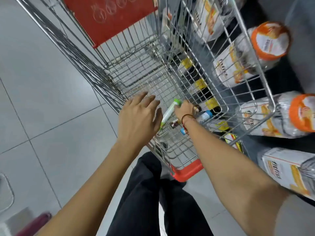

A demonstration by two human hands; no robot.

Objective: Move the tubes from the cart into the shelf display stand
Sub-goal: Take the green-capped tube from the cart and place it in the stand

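Inside cart [139, 68], tube [168, 113] gripped by right hand [183, 110], left hand [139, 118] beside

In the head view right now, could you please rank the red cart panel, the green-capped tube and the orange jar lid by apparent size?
1. red cart panel
2. orange jar lid, though nearness may inflate it
3. green-capped tube, partly hidden by the right hand

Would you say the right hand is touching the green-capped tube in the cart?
Touching. The head view shows the right hand closed around the tube near its green cap, with no gap. The left hand hovers open beside it.
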